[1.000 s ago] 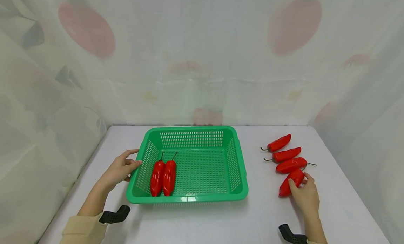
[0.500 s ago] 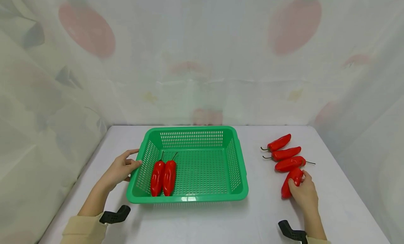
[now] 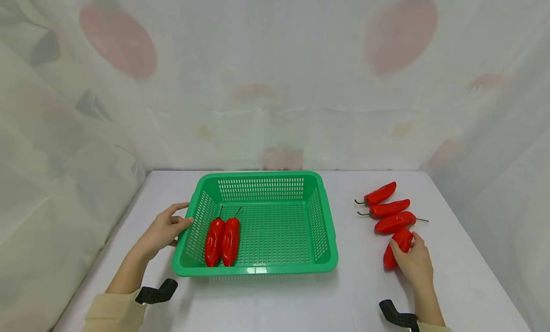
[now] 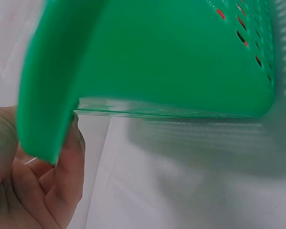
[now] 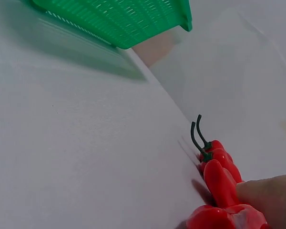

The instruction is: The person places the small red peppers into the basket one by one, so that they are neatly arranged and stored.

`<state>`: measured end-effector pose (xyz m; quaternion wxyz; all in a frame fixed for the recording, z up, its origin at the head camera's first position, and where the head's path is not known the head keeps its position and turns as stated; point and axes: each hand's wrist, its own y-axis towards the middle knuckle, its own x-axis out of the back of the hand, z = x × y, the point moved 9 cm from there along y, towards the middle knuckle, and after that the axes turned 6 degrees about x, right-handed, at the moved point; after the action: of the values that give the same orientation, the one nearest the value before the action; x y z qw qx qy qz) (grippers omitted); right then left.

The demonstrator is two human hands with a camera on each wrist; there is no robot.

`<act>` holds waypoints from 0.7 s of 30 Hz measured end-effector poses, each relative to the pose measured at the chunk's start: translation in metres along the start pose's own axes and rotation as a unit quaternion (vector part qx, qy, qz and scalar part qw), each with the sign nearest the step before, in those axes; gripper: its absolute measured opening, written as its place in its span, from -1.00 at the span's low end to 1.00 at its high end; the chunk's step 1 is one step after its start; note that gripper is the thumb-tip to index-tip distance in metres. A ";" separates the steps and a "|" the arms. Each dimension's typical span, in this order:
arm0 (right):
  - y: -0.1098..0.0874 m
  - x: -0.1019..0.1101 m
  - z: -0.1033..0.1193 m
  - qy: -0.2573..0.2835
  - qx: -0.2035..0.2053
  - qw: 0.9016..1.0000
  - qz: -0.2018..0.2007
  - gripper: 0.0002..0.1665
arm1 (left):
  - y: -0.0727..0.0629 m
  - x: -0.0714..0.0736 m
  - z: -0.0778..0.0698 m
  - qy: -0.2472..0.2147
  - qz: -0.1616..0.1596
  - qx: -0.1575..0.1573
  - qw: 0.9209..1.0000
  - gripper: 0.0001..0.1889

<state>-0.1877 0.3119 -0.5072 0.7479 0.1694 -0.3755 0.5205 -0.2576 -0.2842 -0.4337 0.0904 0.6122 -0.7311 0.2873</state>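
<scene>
A green plastic basket [image 3: 275,270] stands on the white table, and my left hand [image 3: 160,232] grips its left rim, thumb above and fingers curled beneath. Inside, against the left side, two red chili peppers [image 3: 230,242] lie side by side with stems pointing away. Over on the right, my right hand [image 3: 416,262] holds the nearest red chili pepper [image 3: 389,259] between thumb and fingers; the stem end is hidden by the hand. In the right wrist view, the thumb [image 5: 271,196] and this pepper [image 5: 210,218] appear at the bottom right.
Beyond the held pepper, three more chili peppers lie in a row: a near one [image 3: 393,223], a middle one [image 3: 390,208] and a far one [image 3: 380,194]. Patterned cloth [image 3: 343,126] hangs behind the white table [image 3: 275,303] and at both sides.
The held pepper has turned slightly and its tip has come a little nearer to me. The pepper beside it shifted slightly left. The left hand and basket stay still.
</scene>
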 end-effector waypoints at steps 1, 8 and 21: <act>0.001 0.000 0.000 -0.003 0.000 1.000 -0.001 -0.04 | 0.000 0.000 0.000 -0.001 0.000 0.000 1.000 -0.33; 0.003 0.001 0.001 -0.017 0.009 1.000 -0.021 -0.06 | 0.001 0.000 0.001 -0.002 0.000 0.000 1.000 -0.33; 0.002 0.003 -0.003 -0.007 0.005 0.999 -0.033 -0.09 | 0.000 0.000 0.000 0.001 0.000 0.003 1.000 -0.33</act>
<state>-0.1879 0.3165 -0.5076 0.7609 0.1893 -0.3727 0.4963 -0.2576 -0.2840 -0.4334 0.0890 0.6121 -0.7302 0.2902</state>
